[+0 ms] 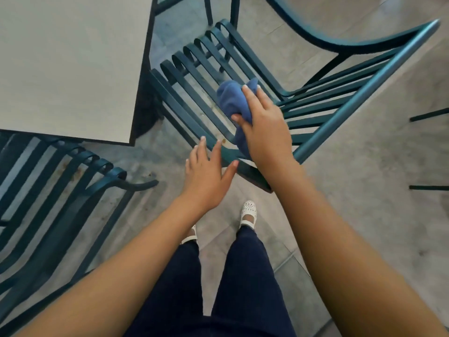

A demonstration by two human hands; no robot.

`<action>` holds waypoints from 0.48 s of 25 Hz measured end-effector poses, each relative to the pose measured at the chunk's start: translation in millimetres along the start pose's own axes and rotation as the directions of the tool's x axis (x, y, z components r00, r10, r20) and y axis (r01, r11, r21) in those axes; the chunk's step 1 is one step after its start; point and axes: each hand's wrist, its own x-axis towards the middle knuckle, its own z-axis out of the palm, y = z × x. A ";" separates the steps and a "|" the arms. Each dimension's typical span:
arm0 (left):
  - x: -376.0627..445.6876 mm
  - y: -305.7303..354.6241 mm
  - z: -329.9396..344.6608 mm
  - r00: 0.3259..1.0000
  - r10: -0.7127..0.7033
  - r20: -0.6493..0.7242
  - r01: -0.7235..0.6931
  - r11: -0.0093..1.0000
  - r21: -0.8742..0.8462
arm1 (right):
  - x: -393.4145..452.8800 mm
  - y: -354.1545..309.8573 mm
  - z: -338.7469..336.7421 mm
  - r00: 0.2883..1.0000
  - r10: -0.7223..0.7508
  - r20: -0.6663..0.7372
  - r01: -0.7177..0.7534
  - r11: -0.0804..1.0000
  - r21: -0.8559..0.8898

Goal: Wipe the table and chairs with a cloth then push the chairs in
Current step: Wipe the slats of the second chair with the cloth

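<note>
A dark green metal slatted chair (201, 76) stands in front of me, beside the corner of a pale grey table (73, 64). My right hand (264, 122) grips a bunched blue cloth (233, 100) and presses it on the seat slats near the backrest. My left hand (206, 171) is spread with straight fingers, its fingertips touching the near edge of the seat. The cloth's lower part is hidden under my right hand.
A second green slatted chair (56, 190) stands at the lower left, against the table's near edge. Another chair's curved frame (340, 42) shows at the top right. Thin dark bars (430, 152) poke in at the right edge. My legs and white shoes (249, 212) stand on grey floor tiles.
</note>
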 end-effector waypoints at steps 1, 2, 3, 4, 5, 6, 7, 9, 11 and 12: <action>7.7 13.3 0.5 1.000 -0.005 -0.004 0.005 1.000 -0.019 | 8.9 9.9 -6.7 1.000 0.000 0.014 0.000 1.000 -0.006; 16.5 26.4 1.3 1.000 -0.012 -0.014 0.012 0.999 -0.033 | 18.4 20.4 -12.0 1.000 -0.008 0.026 0.008 1.000 -0.015; 26.3 39.5 1.9 0.999 -0.026 -0.025 0.025 0.999 -0.041 | 27.4 29.6 -16.4 0.999 -0.017 0.036 0.018 1.000 -0.025; 36.3 52.5 2.9 0.998 -0.048 -0.032 0.047 0.998 -0.048 | 36.3 38.8 -19.4 0.999 -0.028 0.046 0.029 0.999 -0.032; 45.3 64.7 4.3 0.997 -0.076 -0.033 0.074 0.996 -0.057 | 43.9 46.5 -21.7 0.998 -0.038 0.058 0.041 0.998 -0.039; 53.5 76.8 6.2 0.994 -0.105 -0.031 0.103 0.992 -0.069 | 50.8 54.0 -23.8 0.996 -0.045 0.074 0.048 0.998 -0.040; 62.4 91.3 9.7 0.990 -0.135 -0.030 0.132 0.988 -0.082 | 59.3 64.0 -28.0 0.994 -0.051 0.099 0.054 0.998 -0.033; 80.0 120.9 17.9 0.981 -0.190 -0.037 0.185 0.977 -0.110 | 75.9 88.3 -37.0 0.987 -0.058 0.147 0.062 0.998 -0.027; 98.0 148.0 23.4 0.968 -0.247 -0.039 0.239 0.961 -0.143 | 90.7 112.8 -45.6 0.980 -0.086 0.178 0.090 0.996 -0.015; 105.9 159.2 25.7 0.963 -0.268 -0.034 0.260 0.954 -0.152 | 97.3 123.5 -49.5 0.977 -0.100 0.187 0.103 0.995 -0.003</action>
